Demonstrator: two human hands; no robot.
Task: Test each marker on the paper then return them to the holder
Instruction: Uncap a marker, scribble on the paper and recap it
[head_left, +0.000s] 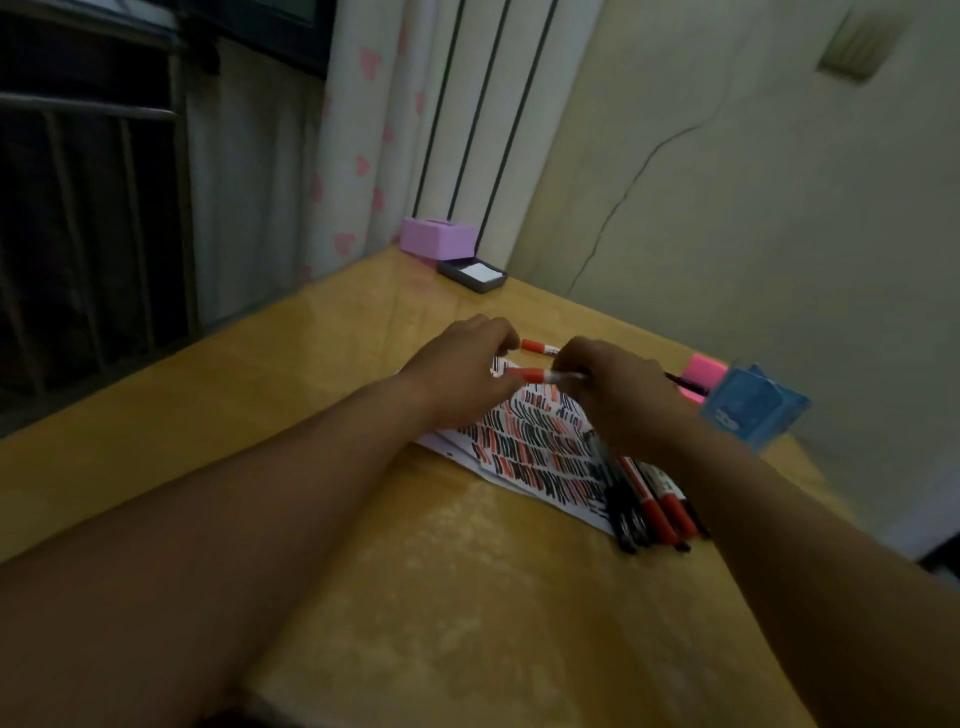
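A red marker (540, 375) is held level above the paper (524, 452), which is covered in red and black strokes. My left hand (462, 374) pinches its red cap end. My right hand (618, 395) grips its white barrel. Another red marker (537, 347) lies on the table just beyond my hands. Several red and black markers (649, 499) lie in a pile at the paper's right edge, under my right forearm. The blue translucent holder (753, 410) stands at the right, beside my right wrist.
A pink block (701, 376) with a dark pen sits behind the holder. A purple box (439, 238) and a grey tray (472, 275) with white notes stand at the far table corner. The wooden table (415, 561) meets the wall on the right; a curtain hangs behind.
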